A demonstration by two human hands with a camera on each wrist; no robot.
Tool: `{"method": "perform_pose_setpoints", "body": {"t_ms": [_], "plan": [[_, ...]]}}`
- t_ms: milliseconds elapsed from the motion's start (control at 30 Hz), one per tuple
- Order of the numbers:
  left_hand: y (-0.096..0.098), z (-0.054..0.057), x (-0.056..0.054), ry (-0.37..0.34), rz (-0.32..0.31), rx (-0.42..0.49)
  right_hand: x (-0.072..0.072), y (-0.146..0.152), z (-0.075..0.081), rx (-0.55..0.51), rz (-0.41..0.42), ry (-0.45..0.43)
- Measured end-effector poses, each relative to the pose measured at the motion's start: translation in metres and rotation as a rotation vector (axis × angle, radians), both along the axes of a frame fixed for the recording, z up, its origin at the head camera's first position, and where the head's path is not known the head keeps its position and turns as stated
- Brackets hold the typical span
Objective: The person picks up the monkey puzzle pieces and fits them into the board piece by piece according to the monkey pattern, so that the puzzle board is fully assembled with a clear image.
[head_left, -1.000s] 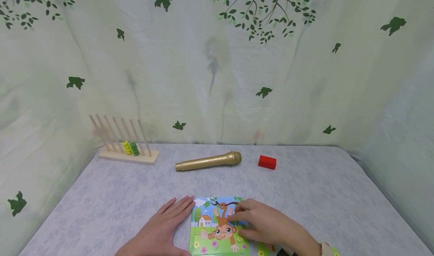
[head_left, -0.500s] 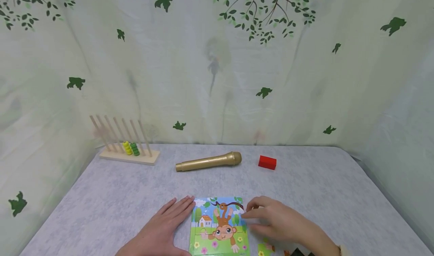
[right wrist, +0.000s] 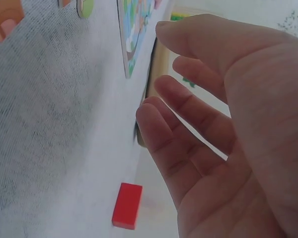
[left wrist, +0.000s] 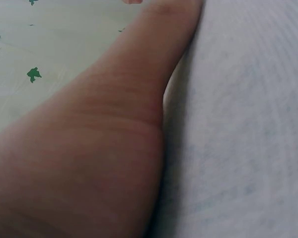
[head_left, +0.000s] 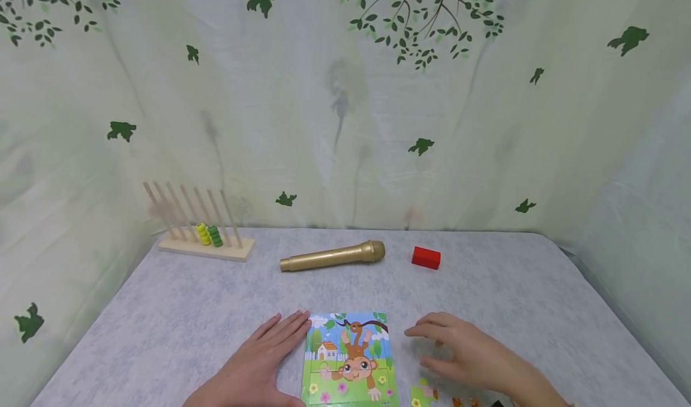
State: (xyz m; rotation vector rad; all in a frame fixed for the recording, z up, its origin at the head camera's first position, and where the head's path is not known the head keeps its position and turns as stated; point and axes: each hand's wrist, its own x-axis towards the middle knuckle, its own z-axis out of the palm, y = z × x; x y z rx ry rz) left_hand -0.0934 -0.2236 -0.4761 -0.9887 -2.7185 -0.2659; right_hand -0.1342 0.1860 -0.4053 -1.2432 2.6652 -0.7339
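Note:
A square jigsaw puzzle (head_left: pixel 345 359) with a hanging monkey, a house and flowers lies near the front of the table. My left hand (head_left: pixel 264 359) rests flat along its left edge, fingers straight. To the right of the puzzle my right hand (head_left: pixel 464 350) hovers over the table with loosely bent fingers and nothing in them; the right wrist view shows the bare palm and fingers (right wrist: pixel 156 129). Below that hand lies a loose green puzzle piece (head_left: pixel 423 394) with a yellow flower. Further loose pieces with orange parts (head_left: pixel 465 402) show at the bottom edge, partly cut off.
Behind the puzzle lies a gold toy microphone (head_left: pixel 332 257). A red block (head_left: pixel 426 258) sits to its right. At the back left stands a wooden peg rack (head_left: pixel 205 250) with yellow and green beads. A leaf-printed curtain (head_left: pixel 345 107) closes off the back.
My right hand has moved off the puzzle to the right, uncovering the puzzle's right side and some loose pieces. The left hand has stayed in place.

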Motion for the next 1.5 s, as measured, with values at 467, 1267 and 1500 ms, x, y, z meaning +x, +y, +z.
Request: {"method": "perform_pose_setpoints", "body": {"t_ms": [467,1267,1500], "plan": [[0.0,0.0,-0.001,-0.028,0.003,0.007,0.008,0.01,-0.009,-0.023,-0.037,-0.238],[0.0,0.0,0.001,-0.013,0.006,0.006,0.022,0.004,-0.016,0.1,0.013,-0.268],[0.0,0.0,0.001,-0.003,0.002,0.009,0.019,0.005,-0.016,0.11,0.032,-0.292]]}}
